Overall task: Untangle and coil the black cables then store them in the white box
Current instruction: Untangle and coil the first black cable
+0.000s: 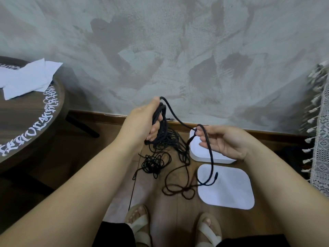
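Note:
My left hand [144, 120] grips a bundle of looped black cable [160, 118] held up above the floor. One thick strand runs from it to my right hand [222, 141], which pinches the strand between thumb and fingers; its free end with a plug [216, 175] dangles over the white lid [231, 189]. More thin black cable lies in a tangle [153, 163] on the wooden floor below my left hand. The white box [201, 154] stands by the wall, partly hidden behind my right hand.
A round dark table [26, 125] with white lettering and sheets of paper [26, 77] stands at the left. A grey wall rises behind. A lace cloth with tassels [320, 131] hangs at the right edge. My sandalled feet [138, 223] are at the bottom.

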Demonstrator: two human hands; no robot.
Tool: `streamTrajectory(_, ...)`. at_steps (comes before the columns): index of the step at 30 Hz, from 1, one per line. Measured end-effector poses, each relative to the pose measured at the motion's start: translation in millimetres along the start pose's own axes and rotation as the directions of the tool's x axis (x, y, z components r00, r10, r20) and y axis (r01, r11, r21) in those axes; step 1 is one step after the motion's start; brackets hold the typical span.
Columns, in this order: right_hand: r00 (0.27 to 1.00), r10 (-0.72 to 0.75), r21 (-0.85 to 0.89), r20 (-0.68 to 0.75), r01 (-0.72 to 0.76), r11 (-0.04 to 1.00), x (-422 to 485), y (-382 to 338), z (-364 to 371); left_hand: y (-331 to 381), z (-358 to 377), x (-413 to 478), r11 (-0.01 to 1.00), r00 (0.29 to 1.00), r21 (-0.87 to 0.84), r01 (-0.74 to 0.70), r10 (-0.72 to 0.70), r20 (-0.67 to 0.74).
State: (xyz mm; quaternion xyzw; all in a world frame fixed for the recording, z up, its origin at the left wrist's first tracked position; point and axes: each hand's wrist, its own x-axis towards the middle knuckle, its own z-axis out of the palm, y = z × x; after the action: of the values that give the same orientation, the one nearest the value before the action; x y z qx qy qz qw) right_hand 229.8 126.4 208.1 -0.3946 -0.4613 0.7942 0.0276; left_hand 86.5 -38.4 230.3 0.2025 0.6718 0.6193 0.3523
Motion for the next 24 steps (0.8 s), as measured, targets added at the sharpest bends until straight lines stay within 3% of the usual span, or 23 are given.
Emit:
streamTrajectory(2, 0.999, -0.027, 0.156, 0.031, 0.022, 0.988, -1, -2, 6, -3, -2, 0, 0.983, 0.993, 0.175, 0.052, -0.069, 0.092)
streamTrajectory(4, 0.996, -0.075, 0.161, 0.04, 0.068, 0.985, -4, 0, 11, -6, 0, -1, 0.925, 0.977, 0.37, 0.089, -0.153, 0.148)
streamTrajectory(7, 0.984, -0.173, -0.027, 0.03, 0.174, 0.984, -9, 2, 20, -14, 6, -3, 0.788, 0.947, 0.612, 0.062, -0.241, 0.214)
streamTrajectory(9, 0.966, -0.258, -0.193, 0.028, 0.258, 0.947, -12, 6, 25, -19, 12, -3, 0.732, 0.925, 0.682, -0.001, -0.258, 0.279)
streamTrajectory(12, 0.913, -0.397, -0.356, 0.09, 0.402, 0.844, -20, 8, 33, -19, 19, -3, 0.748, 0.908, 0.662, -0.049, -0.243, 0.341)
streamTrajectory(15, 0.836, -0.491, -0.51, 0.246, 0.542, 0.668, -26, 5, 36, -16, 22, -5, 0.864, 0.879, 0.503, -0.001, -0.239, 0.412)
streamTrajectory(17, 0.822, -0.465, -0.57, 0.329, 0.565, 0.596, -29, 4, 36, -17, 21, -3, 0.912, 0.877, 0.41, 0.003, -0.2, 0.438)
streamTrajectory(20, 0.826, -0.412, -0.583, 0.385, 0.564, 0.585, -29, 5, 37, -18, 20, -4, 0.942, 0.867, 0.335, -0.023, -0.149, 0.476)
streamTrajectory(24, 0.811, -0.39, -0.634, 0.436, 0.584, 0.507, -26, 6, 33, -13, 24, -12, 0.91, 0.879, 0.39, -0.139, -0.068, 0.472)
